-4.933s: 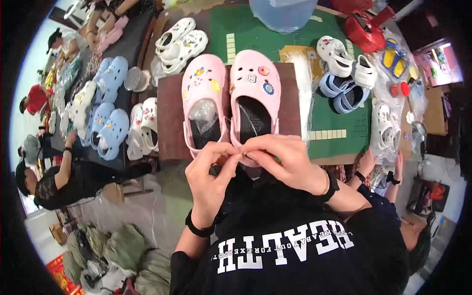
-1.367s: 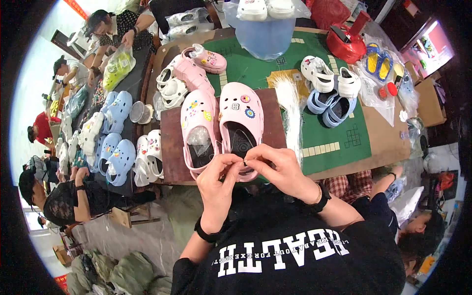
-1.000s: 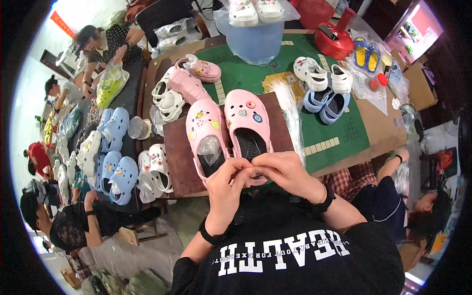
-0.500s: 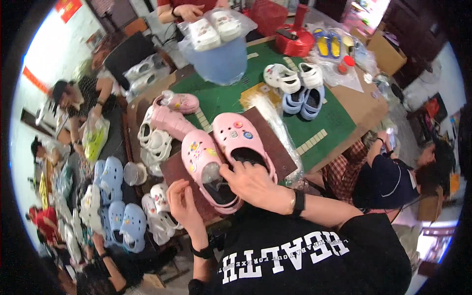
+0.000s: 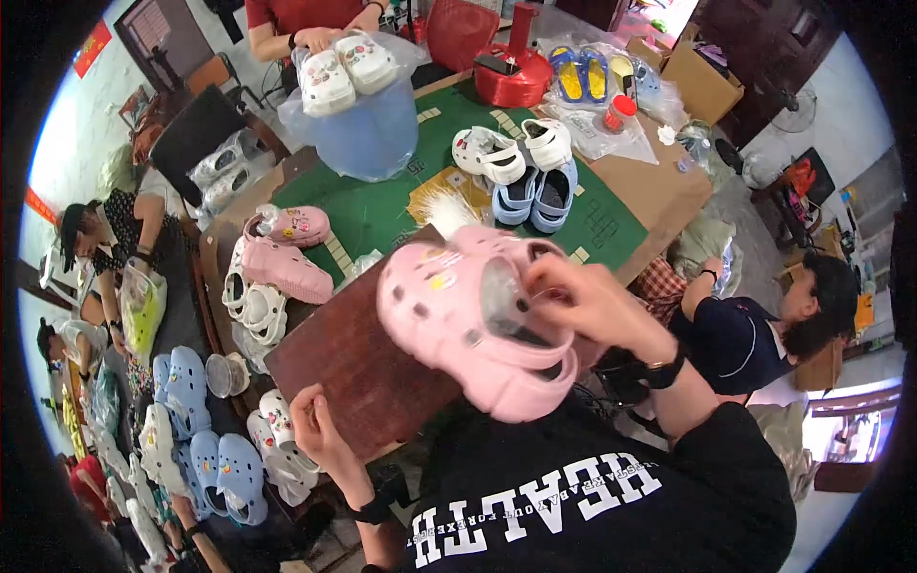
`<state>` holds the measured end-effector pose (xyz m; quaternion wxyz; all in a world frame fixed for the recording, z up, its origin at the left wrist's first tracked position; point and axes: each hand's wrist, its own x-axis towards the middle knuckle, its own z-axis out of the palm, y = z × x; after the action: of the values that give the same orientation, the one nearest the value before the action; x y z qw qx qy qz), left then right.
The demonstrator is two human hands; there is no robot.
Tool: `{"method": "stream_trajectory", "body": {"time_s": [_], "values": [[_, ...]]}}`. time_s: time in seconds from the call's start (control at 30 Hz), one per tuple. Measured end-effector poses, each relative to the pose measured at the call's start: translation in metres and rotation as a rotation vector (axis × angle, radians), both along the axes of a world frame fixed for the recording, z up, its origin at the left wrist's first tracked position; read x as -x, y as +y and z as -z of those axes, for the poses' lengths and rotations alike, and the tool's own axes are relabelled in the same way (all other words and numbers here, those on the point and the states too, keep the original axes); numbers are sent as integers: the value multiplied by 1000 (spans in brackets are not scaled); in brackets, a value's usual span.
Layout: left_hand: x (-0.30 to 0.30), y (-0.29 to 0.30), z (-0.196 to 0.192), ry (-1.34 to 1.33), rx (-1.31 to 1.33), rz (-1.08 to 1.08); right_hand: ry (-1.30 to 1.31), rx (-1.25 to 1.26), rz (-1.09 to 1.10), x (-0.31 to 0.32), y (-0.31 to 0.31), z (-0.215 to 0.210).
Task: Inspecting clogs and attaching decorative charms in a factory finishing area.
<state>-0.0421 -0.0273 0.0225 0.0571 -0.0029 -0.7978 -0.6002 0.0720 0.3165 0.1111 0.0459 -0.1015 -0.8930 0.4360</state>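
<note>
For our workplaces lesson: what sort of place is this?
Probably a shoe workshop: pink clogs in the right hand, blue clogs on a dark side table, a co-worker beside white clogs.

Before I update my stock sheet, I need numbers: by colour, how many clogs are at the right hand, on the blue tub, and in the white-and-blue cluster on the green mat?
Pink clogs at the right hand: 2
White clogs: 4
Light blue clogs: 2
Total: 8
</note>
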Motion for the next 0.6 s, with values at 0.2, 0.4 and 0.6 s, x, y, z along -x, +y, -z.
{"method": "stream_trajectory", "body": {"time_s": [0.2,0.4,0.6], "values": [[-5,14,2,-2,-58,-69,-178,-8,422,-55,121,58],[-21,0,-2,-28,206,-197,-249,-485,585,-70,266,189],[-44,-23,0,-79,288,-350,-106,-725,629,-62,372,283]]}}
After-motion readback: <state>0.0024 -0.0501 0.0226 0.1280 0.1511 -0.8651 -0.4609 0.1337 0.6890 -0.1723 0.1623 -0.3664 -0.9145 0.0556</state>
